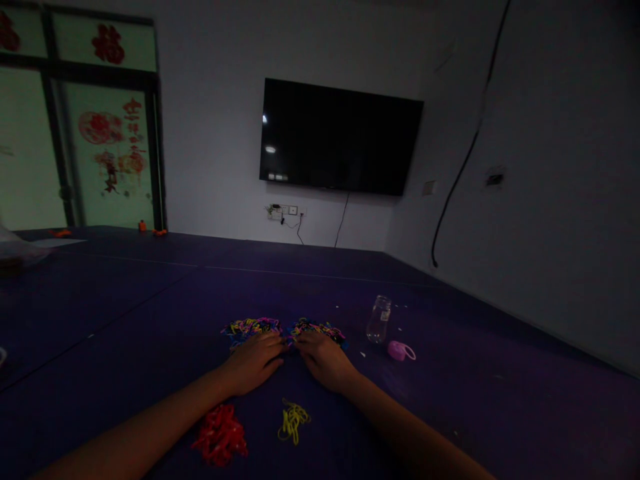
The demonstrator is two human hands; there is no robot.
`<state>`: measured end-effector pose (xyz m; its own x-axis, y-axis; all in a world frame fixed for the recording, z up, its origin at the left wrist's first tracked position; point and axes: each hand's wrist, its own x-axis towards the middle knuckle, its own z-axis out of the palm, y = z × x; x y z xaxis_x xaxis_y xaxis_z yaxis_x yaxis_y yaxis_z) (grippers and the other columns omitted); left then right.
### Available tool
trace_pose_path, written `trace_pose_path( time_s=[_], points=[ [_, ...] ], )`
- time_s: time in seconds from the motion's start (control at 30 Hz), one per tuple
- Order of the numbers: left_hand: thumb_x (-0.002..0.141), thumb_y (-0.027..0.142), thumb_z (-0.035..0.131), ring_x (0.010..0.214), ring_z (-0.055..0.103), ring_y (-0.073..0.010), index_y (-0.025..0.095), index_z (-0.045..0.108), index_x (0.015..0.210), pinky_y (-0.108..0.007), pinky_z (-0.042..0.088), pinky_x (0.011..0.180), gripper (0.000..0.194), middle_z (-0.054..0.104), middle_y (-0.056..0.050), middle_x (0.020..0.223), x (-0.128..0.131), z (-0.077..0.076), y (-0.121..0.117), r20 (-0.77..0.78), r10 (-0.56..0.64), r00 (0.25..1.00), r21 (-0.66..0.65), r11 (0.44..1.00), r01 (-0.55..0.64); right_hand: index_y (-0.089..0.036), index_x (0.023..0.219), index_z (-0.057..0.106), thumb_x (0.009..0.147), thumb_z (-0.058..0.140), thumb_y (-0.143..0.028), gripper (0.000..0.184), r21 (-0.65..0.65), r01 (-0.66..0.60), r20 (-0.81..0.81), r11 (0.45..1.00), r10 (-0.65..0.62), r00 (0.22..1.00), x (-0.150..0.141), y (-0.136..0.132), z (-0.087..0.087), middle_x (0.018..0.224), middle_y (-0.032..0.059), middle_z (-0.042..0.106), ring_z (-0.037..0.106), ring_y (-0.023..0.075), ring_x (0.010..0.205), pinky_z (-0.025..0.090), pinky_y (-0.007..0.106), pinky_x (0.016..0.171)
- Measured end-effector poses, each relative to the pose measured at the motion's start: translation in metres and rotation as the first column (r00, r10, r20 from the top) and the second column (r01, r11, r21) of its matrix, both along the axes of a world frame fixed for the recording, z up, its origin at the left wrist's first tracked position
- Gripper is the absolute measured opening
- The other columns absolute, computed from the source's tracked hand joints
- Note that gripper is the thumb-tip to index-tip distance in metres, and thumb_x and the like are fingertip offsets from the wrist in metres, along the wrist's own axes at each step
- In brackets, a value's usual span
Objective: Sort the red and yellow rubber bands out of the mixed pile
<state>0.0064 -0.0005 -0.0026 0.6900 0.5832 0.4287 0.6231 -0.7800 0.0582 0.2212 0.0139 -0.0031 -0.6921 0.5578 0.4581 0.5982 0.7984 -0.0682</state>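
Observation:
Two heaps of mixed-colour rubber bands lie side by side on the purple tabletop, a left heap (253,326) and a right heap (320,326). My left hand (254,363) rests palm down at the near edge of the left heap, fingers stretched toward the middle and thumb apart. Mirroring it, my right hand (326,361) lies over the near side of the right heap, its fingers extended. The fingertips almost meet between the heaps and hide part of them. Closer to me sit a red rubber band pile (221,435) and a small yellow rubber band pile (294,421).
A clear bottle (379,321) stands uncapped to the right, with a pink looped cap (400,351) beside it. White scraps dot the purple table (450,400). A plastic bag (20,248) lies far left; small orange objects (159,233) sit at the far edge.

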Motion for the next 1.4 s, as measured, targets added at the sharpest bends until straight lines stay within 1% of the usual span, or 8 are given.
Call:
trace_pose_path(
  time_s=[0.2, 0.37, 0.47, 0.7, 0.93, 1.1, 1.3, 1.4],
  points=[
    [0.089, 0.022, 0.048, 0.115, 0.05, -0.0229, 0.018, 0.055, 0.119, -0.039, 0.038, 0.099, 0.031, 0.061, -0.008, 0.117, 0.0001, 0.0012, -0.0015, -0.004, 0.01, 1.0, -0.014, 1.0, -0.01, -0.016, 0.097, 0.065, 0.086, 0.043, -0.008, 0.026, 0.039, 0.019, 0.01, 0.999, -0.019, 1.0, -0.0001, 0.0024, -0.0036, 0.106, 0.0099, 0.065, 0.056, 0.0193, 0.104, 0.044, 0.032, 0.09],
    [0.089, 0.023, 0.047, 0.112, 0.053, -0.023, 0.018, 0.055, 0.118, -0.038, 0.04, 0.097, 0.03, 0.061, -0.009, 0.115, 0.0002, 0.001, -0.0015, 0.002, 0.022, 1.0, -0.037, 0.999, -0.022, -0.015, 0.101, 0.064, 0.084, 0.043, -0.006, 0.029, 0.041, 0.055, 0.009, 0.998, -0.056, 0.998, 0.0005, 0.0021, -0.0037, 0.106, 0.0101, 0.064, 0.056, 0.0197, 0.103, 0.044, 0.033, 0.089],
    [0.088, 0.021, 0.048, 0.11, 0.054, -0.0229, 0.017, 0.055, 0.117, -0.037, 0.041, 0.096, 0.03, 0.061, -0.009, 0.114, 0.0001, 0.0, -0.0007, 0.0, 0.028, 1.0, -0.033, 0.999, -0.028, -0.015, 0.1, 0.064, 0.085, 0.043, -0.006, 0.028, 0.041, 0.066, 0.009, 0.997, -0.067, 0.998, 0.0006, 0.0017, -0.0028, 0.104, 0.0099, 0.064, 0.057, 0.0197, 0.101, 0.044, 0.032, 0.089],
    [0.087, 0.018, 0.048, 0.109, 0.053, -0.0227, 0.017, 0.054, 0.118, -0.038, 0.041, 0.096, 0.032, 0.06, -0.009, 0.114, -0.0004, 0.0003, -0.0004, 0.032, 0.002, 0.999, -0.034, 0.999, -0.001, -0.015, 0.103, 0.065, 0.083, 0.044, -0.005, 0.03, 0.038, 0.082, 0.0, 0.996, -0.082, 0.997, 0.0006, 0.0003, -0.0015, 0.111, 0.0105, 0.063, 0.055, 0.0208, 0.107, 0.044, 0.033, 0.091],
    [0.088, 0.021, 0.049, 0.106, 0.054, -0.0239, 0.017, 0.059, 0.109, -0.038, 0.043, 0.093, 0.024, 0.06, -0.01, 0.111, -0.0004, -0.001, -0.002, 0.059, 0.037, 0.998, -0.021, 0.999, -0.036, -0.016, 0.109, 0.063, 0.085, 0.043, -0.007, 0.033, 0.027, 0.092, -0.032, 0.995, -0.091, 0.995, 0.0012, -0.0013, -0.0017, 0.113, 0.0103, 0.063, 0.056, 0.0203, 0.105, 0.045, 0.033, 0.09],
    [0.087, 0.02, 0.05, 0.103, 0.055, -0.024, 0.016, 0.059, 0.108, -0.038, 0.043, 0.091, 0.023, 0.061, -0.009, 0.107, -0.0001, -0.0025, 0.0, 0.04, 0.042, 0.998, -0.027, 0.999, -0.041, -0.016, 0.108, 0.063, 0.086, 0.042, -0.008, 0.031, 0.043, 0.101, -0.031, 0.994, -0.099, 0.995, 0.0013, -0.0001, -0.0034, 0.112, 0.0099, 0.063, 0.057, 0.0196, 0.104, 0.044, 0.032, 0.09],
    [0.086, 0.019, 0.051, 0.104, 0.055, -0.024, 0.016, 0.058, 0.112, -0.038, 0.042, 0.092, 0.027, 0.06, -0.009, 0.108, 0.0003, 0.001, -0.0008, 0.034, 0.045, 0.998, -0.061, 0.997, -0.043, -0.018, 0.102, 0.065, 0.085, 0.046, -0.009, 0.028, 0.085, 0.219, -0.044, 0.972, -0.216, 0.975, 0.0024, -0.0001, -0.0043, 0.108, 0.009, 0.066, 0.058, 0.0204, 0.102, 0.043, 0.034, 0.091],
    [0.085, 0.018, 0.051, 0.108, 0.054, -0.0242, 0.016, 0.055, 0.116, -0.039, 0.041, 0.095, 0.031, 0.059, -0.01, 0.113, 0.0, 0.0023, -0.0021, 0.042, 0.036, 0.998, -0.042, 0.999, -0.034, -0.019, 0.098, 0.067, 0.082, 0.046, -0.006, 0.029, 0.087, 0.236, -0.059, 0.968, -0.231, 0.971, 0.0037, -0.0005, -0.0038, 0.105, 0.0079, 0.067, 0.059, 0.0199, 0.1, 0.045, 0.033, 0.089]
  ],
)
